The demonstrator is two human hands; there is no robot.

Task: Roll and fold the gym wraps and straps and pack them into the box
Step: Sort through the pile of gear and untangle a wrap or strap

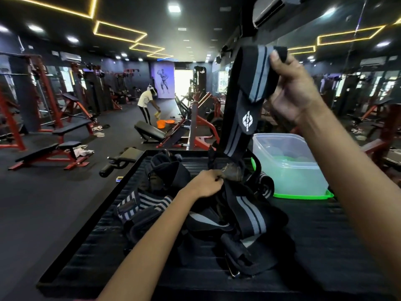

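Here, right hand lifting striped wrap, left hand pinching its lower end

The left hand covers the wrap where its fingers close (grip point not visible). Contents of the box appear blurred behind its translucent wall. The surface is cut off at the lower edge.

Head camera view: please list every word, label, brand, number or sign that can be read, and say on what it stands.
No readable words or numbers.
Black-and-grey wrap, held up by the right hand: white emblem only, no letters.
Far wall poster: a bodybuilder figure; any text is too small to read.
Translucent box: no label visible.
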